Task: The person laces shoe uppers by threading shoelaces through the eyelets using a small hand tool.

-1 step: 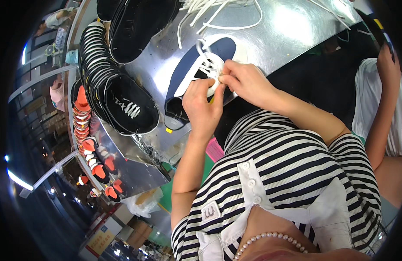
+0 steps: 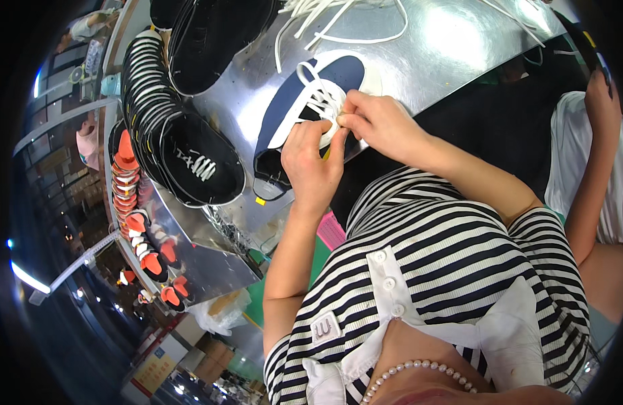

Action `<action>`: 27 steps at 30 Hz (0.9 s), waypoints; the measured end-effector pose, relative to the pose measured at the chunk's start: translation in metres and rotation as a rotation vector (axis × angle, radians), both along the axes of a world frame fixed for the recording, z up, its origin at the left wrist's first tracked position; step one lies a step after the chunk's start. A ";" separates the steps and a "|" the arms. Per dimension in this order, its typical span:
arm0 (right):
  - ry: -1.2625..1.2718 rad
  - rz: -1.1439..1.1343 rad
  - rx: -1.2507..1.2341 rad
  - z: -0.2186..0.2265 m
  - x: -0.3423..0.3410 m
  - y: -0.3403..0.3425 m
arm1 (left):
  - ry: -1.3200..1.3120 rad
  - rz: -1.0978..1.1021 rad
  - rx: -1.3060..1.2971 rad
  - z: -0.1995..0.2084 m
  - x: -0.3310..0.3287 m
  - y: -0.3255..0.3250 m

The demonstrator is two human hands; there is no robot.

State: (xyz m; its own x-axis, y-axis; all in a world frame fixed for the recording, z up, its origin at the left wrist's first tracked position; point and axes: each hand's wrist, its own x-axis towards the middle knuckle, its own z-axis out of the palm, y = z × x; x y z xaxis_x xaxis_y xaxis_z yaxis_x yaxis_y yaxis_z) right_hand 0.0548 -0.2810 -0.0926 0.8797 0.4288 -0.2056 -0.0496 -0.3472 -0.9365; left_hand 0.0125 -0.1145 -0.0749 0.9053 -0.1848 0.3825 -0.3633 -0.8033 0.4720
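A navy and white shoe upper (image 2: pixel 281 108) lies tilted on the metal table in front of me. White shoelace (image 2: pixel 328 101) crosses its eyelets, and a loose loop stands up toward the far side. With thumb and fingers pinched, my right hand (image 2: pixel 387 127) grips the lace at the near right edge of the eyelet strip. My left hand (image 2: pixel 313 162) is closed at the white eyelet strip, its thumb almost meeting the right fingertips. What lies under the left fingers is partly hidden, but they appear to pinch the lace too.
Loose white laces (image 2: pixel 352 17) lie along the far side of the metal table (image 2: pixel 453 47). To the left stands a long nested row of black shoe uppers (image 2: pixel 203 158), with orange-lined ones (image 2: pixel 126 182) beyond. At right, another person's arm (image 2: pixel 590 175) is beside white laces (image 2: pixel 568 155).
The lace loop above the shoe has become wider and leans a little left. Both hands stay nearly in place.
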 end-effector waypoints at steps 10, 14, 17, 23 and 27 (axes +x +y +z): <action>-0.619 0.230 0.126 0.056 0.023 -0.016 | -0.182 0.008 0.179 0.007 -0.015 0.010; -0.726 0.483 -0.419 0.042 0.024 0.013 | -0.247 0.022 0.234 0.001 -0.022 0.017; -0.642 0.493 -0.526 0.044 0.025 0.021 | -0.260 0.037 0.224 -0.001 -0.025 0.018; -0.135 0.385 -0.115 0.029 0.048 0.018 | -0.117 -0.038 0.084 0.001 -0.018 0.017; -0.317 0.027 0.244 0.023 0.122 -0.009 | -0.029 0.045 0.072 0.000 -0.025 0.025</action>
State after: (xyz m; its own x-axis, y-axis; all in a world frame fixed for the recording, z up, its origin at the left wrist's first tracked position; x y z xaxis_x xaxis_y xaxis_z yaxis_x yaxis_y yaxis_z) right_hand 0.1768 -0.2896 -0.0700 0.8707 0.4557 0.1849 0.2611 -0.1097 -0.9591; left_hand -0.0121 -0.0895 -0.0747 0.9020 -0.1721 0.3959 -0.3388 -0.8504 0.4024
